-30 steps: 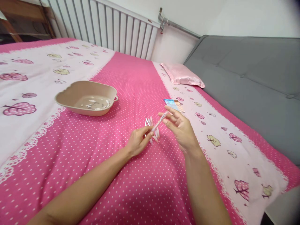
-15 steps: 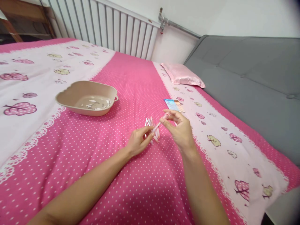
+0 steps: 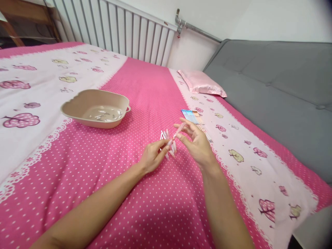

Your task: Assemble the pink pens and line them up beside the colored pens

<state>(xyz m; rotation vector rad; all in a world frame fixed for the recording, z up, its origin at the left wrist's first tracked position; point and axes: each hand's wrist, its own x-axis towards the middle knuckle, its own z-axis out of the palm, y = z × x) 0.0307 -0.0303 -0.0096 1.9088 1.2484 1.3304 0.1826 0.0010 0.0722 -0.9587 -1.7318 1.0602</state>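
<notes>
A slim, translucent pink pen (image 3: 179, 129) slants between my two hands above the bed. My left hand (image 3: 155, 155) pinches its lower end between thumb and fingers. Around the upper part are the thumb and fingers of my right hand (image 3: 198, 143), in a loose grip. A small reddish band shows midway along the pen. Beneath and behind my left fingers lies a loose pile of pink and white pen parts (image 3: 166, 134), partly hidden. Beyond my right hand, a row of pens (image 3: 192, 116) runs from blue to orange, with pale pink ones continuing beside my wrist.
A beige plastic basin (image 3: 77, 103) with small white pieces in it stands at left on the pink dotted bedspread (image 3: 145, 86). A pink pillow (image 3: 203, 83) rests by the grey headboard (image 3: 269, 76). A white radiator (image 3: 124, 31) lines the far wall.
My right fingers have loosened and spread slightly, and more of the pen's upper part shows. Pale pink pens beside my right hand have come into sight. My left hand keeps its pinch.
</notes>
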